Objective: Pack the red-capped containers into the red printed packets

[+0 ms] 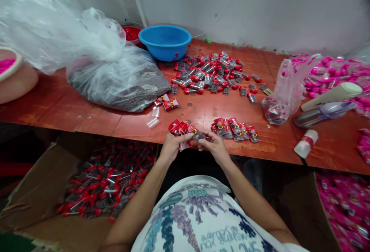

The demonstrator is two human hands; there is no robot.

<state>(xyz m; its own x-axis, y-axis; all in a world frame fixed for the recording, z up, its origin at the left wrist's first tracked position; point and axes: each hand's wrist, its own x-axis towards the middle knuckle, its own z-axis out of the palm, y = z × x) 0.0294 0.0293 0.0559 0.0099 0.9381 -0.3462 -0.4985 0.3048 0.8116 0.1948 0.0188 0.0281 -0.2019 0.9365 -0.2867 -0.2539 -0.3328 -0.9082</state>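
My left hand is closed on a fanned bunch of small red packets at the table's near edge. My right hand pinches a small clear packet of dark beads against that bunch. Just right of my hands lies a row of filled red-topped packets. Further back on the table is a heap of red-capped clear tubes filled with dark beads.
A large clear bag of dark beads lies at left, a blue bowl behind it. A small plastic bag, a handheld sealer and pink tubes sit at right. Cardboard boxes of filled tubes stand below.
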